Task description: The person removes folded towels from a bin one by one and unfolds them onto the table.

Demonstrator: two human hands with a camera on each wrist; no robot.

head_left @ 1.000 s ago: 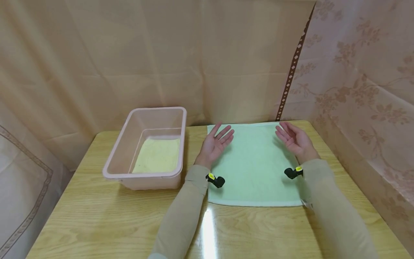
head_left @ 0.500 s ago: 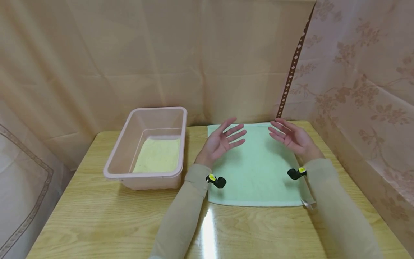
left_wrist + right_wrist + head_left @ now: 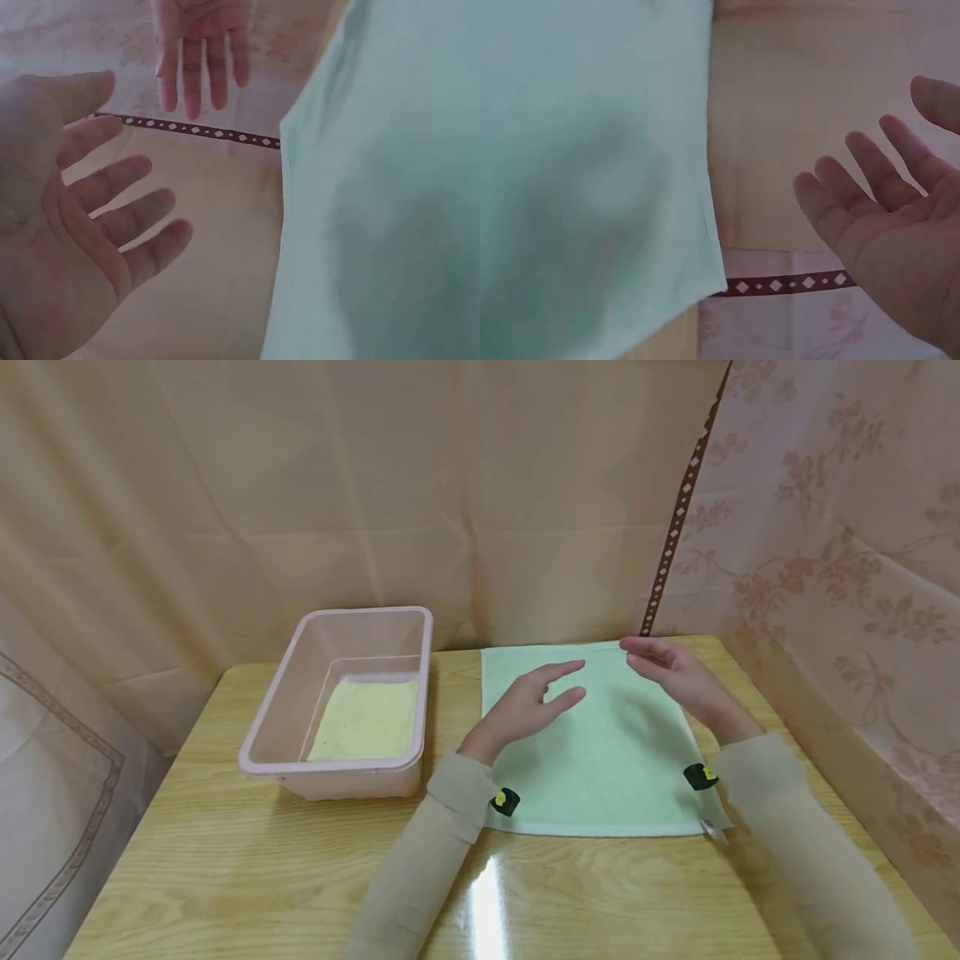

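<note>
A light green cloth (image 3: 600, 777) lies flat on the table, with a small tag at its near right corner. My left hand (image 3: 529, 704) hovers above the cloth's left half, fingers relaxed, holding nothing. Over the far right part of the cloth my right hand (image 3: 686, 681) hangs in the air, its fingers extended and empty. In the left wrist view the left hand (image 3: 82, 202) shows its spread fingers beside the cloth (image 3: 390, 195). The right wrist view has the right hand (image 3: 900, 217) with loosely bent fingers, apart from the cloth (image 3: 592, 150).
Left of the cloth stands a pale pink plastic bin (image 3: 258, 767) with a folded yellow cloth (image 3: 365, 721) on its bottom. Beige curtains (image 3: 465, 502) hang behind the wooden table (image 3: 247, 877), and a flowered curtain (image 3: 847, 568) runs along the right side.
Both hands have turned from palms up to palms facing inward and down. My left hand has moved rightward over the cloth; the right forearm has shifted slightly right. Cloth and bin have stayed put.
</note>
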